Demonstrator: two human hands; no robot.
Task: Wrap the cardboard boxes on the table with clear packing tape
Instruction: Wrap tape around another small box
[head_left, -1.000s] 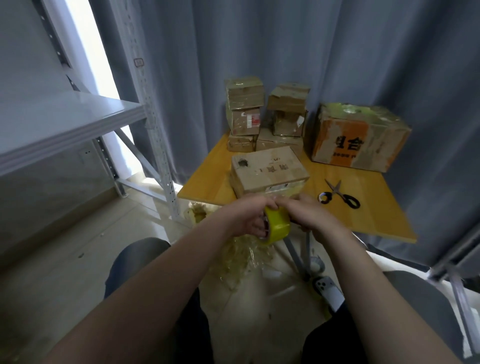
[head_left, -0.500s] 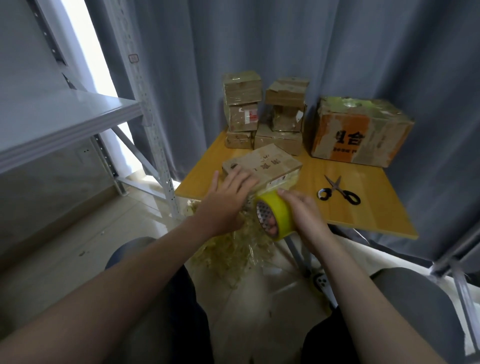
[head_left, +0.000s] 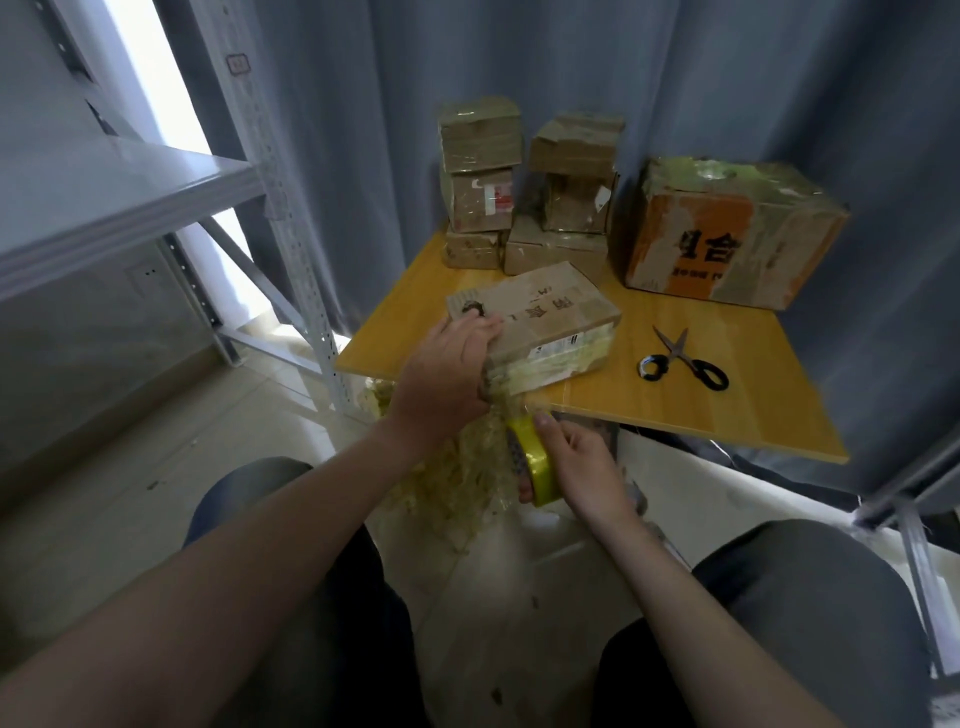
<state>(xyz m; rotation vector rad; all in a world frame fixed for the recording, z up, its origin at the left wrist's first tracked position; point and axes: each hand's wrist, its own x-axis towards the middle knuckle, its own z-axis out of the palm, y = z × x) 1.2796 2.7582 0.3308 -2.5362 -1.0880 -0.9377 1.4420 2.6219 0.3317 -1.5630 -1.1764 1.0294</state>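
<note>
Every cardboard box on the worktop (head_left: 737, 410) is closed, so you cannot tell what any of them holds. The flat box (head_left: 545, 306) lies at the near left corner of the worktop. It is brown with dark printed characters on its lid, and glossy, yellowish tape is banded along its near side. Your left hand (head_left: 447, 374) lies over the box's near left corner, fingers laid flat on the lid. Your right hand (head_left: 584, 465), held apart from the left and below the worktop edge, is clamped round the tape roll (head_left: 535, 465). A clear strip runs up from the roll to the box's near corner.

Behind the flat box, the small boxes (head_left: 480, 171) are stacked against the curtain, and the large box (head_left: 727, 234) with an orange panel stands to their right. Scissors (head_left: 685, 358) lie closed on the worktop right of the flat box. A crumpled tape heap (head_left: 447, 483) lies on the floor under your hands.
</note>
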